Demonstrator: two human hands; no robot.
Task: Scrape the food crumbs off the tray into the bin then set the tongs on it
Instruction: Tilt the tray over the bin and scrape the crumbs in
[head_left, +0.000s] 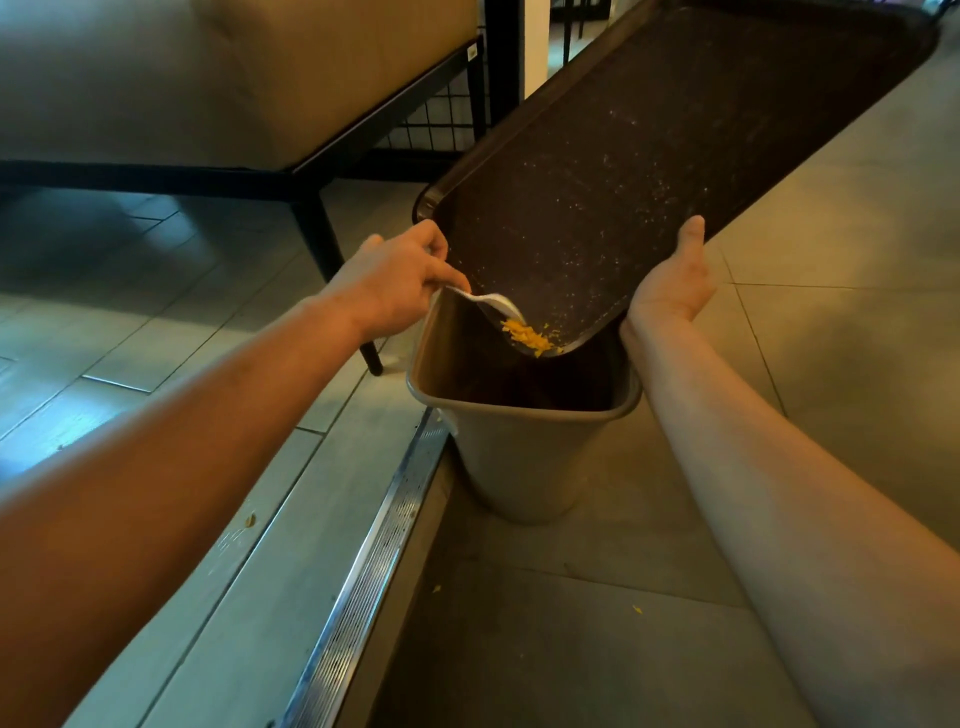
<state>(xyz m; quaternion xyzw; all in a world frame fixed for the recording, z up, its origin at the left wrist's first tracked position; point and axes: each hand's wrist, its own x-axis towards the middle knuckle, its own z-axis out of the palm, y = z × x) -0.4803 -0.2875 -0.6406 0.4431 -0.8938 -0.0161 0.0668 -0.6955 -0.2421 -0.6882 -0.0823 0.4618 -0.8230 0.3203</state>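
Matt speckled tray (649, 171), smooth plastic bin (519, 457).

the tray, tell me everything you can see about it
The tray is a long, dark brown rectangle with rounded corners and a low raised rim, plastic by its look, its surface speckled with pale specks. It is tilted steeply, its low corner over the open bin. The right hand supports its near long edge, thumb up along the rim. A small heap of yellow crumbs lies at the low corner, where a white utensil pinched by the left hand touches it.
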